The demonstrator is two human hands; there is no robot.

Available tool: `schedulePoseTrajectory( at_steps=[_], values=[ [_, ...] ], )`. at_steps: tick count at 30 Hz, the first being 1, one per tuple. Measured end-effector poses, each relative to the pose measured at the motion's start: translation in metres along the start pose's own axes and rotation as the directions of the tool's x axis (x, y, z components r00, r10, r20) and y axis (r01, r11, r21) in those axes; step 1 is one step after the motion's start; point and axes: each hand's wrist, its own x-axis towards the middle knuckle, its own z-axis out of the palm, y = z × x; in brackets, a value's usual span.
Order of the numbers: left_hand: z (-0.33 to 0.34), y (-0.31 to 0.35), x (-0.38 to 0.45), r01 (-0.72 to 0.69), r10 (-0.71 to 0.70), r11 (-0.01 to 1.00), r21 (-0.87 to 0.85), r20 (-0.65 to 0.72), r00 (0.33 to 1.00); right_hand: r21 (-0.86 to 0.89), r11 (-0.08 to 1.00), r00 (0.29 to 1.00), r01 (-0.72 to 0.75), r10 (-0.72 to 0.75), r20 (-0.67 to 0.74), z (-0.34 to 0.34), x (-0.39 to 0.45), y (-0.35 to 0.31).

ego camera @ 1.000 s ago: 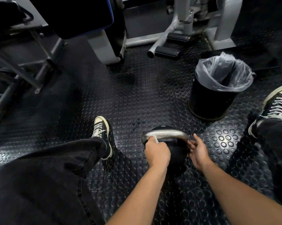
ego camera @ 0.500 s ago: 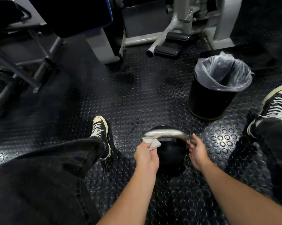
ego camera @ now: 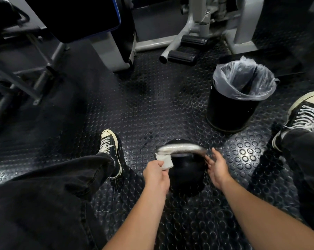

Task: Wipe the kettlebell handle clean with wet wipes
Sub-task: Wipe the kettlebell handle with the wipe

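The left hand (ego camera: 157, 175) pinches a white wet wipe (ego camera: 165, 161) in its fingers, against the left end of the kettlebell handle (ego camera: 181, 148). The right hand (ego camera: 218, 168) has fingers apart, touching the handle's right end. The kettlebell (ego camera: 187, 175) stands on the floor (ego camera: 152, 109).

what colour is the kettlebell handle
Silvery grey metal, against the black kettlebell body; the kettlebell handle shows best in the head view.
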Motion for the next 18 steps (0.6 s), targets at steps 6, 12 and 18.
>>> schedulePoseTrajectory(
  at_steps=[6,12,18],
  values=[
    [0.0,0.006,0.017,0.072,-0.072,0.997,0.018,0.015,0.997,-0.012,1.0,1.0,-0.007,0.007,0.01,0.0,-0.004,-0.004],
    [0.001,0.011,0.018,0.112,-0.113,0.993,0.045,0.015,0.993,-0.011,1.0,1.0,-0.005,0.005,0.012,-0.001,0.0,-0.002],
    [-0.002,0.01,0.023,0.085,-0.091,0.986,0.14,0.038,0.995,-0.026,1.0,1.0,-0.008,0.009,0.009,0.003,-0.006,-0.004]
  ],
)
